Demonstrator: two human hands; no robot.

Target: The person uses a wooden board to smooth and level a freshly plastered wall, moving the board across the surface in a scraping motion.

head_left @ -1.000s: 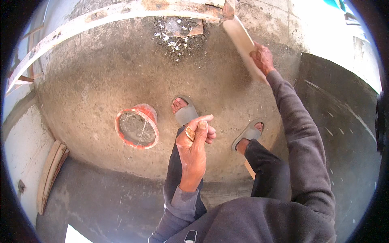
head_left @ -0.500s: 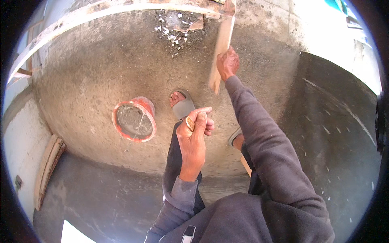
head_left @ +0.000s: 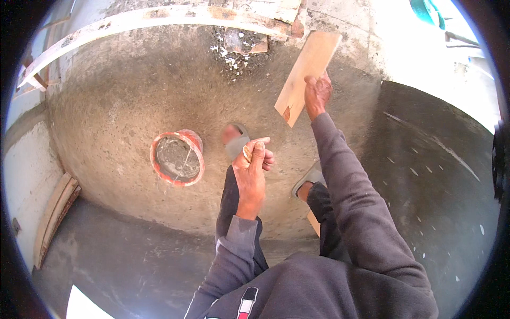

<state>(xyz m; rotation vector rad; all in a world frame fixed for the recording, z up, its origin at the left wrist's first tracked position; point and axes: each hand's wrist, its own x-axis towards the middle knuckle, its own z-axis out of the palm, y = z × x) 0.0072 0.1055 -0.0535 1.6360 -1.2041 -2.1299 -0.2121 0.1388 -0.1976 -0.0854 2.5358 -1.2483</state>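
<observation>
My right hand (head_left: 317,94) grips a flat, pale wooden board (head_left: 308,74) by its right edge. The board is held up ahead of me at a slant, its broad face showing and a dark broken patch at its near corner. My left hand (head_left: 252,173) is closed in front of my body. A small yellowish end (head_left: 247,153) shows between its thumb and fingers; the rest of that thing is hidden in the fist. To the left of this hand stands a red bucket (head_left: 201,159) with grey wet mix (head_left: 175,155) inside and a thin line across its mouth.
A long wooden beam (head_left: 143,18) crosses the far side. Beyond my feet lies a heap of dark rubble with white bits (head_left: 234,61). Curved wooden pieces (head_left: 56,218) lean against the left wall. Darker, smoother floor (head_left: 430,154) extends on the right. My slippered feet are on rough floor.
The board has turned from nearly edge-on to showing its broad face. My right hand has shifted slightly right and nearer. My left hand stays closed; more of my right slipper shows.
</observation>
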